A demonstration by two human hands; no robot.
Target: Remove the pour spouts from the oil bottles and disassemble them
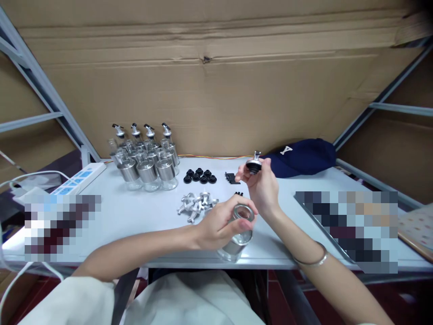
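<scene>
Now our left hand [218, 223] has its fingers clamped around one glass bottle [233, 248] near the table's [128, 221] front edge, while our right hand [266, 189] pinches one pourer [253, 166] beyond it. Seven black stoppers [203, 179] lie behind uncounted silver spouts [194, 209]; four pourer-topped bottles [166, 131] stand behind three front-row bottles [148, 172].

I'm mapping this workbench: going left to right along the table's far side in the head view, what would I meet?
White power strip, metal-sleeved glass bottles, round black stoppers, small flat black pieces, pour spout held in the right hand, navy cap.
</scene>
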